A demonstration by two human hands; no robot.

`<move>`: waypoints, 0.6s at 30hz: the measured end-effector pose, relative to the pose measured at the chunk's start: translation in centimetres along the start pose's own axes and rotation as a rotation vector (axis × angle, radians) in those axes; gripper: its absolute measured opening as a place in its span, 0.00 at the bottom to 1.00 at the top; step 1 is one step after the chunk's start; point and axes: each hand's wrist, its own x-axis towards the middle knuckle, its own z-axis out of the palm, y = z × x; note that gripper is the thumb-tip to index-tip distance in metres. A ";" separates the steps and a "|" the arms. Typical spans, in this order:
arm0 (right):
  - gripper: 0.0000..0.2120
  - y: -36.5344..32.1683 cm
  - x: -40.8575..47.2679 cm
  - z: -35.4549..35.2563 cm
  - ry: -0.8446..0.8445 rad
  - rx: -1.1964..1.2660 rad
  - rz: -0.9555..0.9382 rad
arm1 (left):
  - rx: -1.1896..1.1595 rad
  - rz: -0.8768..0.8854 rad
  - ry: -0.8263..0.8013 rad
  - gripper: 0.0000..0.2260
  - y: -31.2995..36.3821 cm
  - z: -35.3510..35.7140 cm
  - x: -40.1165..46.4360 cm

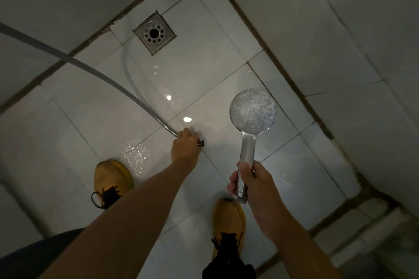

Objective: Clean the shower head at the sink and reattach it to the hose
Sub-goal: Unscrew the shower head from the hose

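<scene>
Looking straight down at a white tiled shower floor (204,70), dim light, wet patches and glare spots on the tiles. Left hand (184,146) reaches low, fingers curled around the free end of the metal hose (108,79); the hose connector (200,142) sticks out past the fingers to the right, just above the floor. Hose runs from the upper left edge of the view in a long arc down to that hand. Right hand (251,182) grips the lower part of the shower head (252,112) handle, fingers wrapped round it, thumb along the front. Shower head held upright, round spray face toward the camera, speckled with droplets or white residue, can't tell which; handle chrome, its bottom end pokes out below the hand. Shower head and hose connector are apart, not joined, connector left of the handle. Hands well apart, each clamped on its own item. Square metal floor drain (154,33) sits in the upper middle near the wall corner, round grate with an open centre hole. Two yellow shoes with black laces stand on the tiles: left shoe (113,179) below the left hand, right shoe (229,222) below the right hand. Both forearms bare. Dark grout lines where the floor meets the walls.
</scene>
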 end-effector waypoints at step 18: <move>0.12 -4.2 -10.8 3.1 -0.094 -0.073 0.037 | -0.773 -0.205 -0.044 0.01 -0.9 -14.9 -11.1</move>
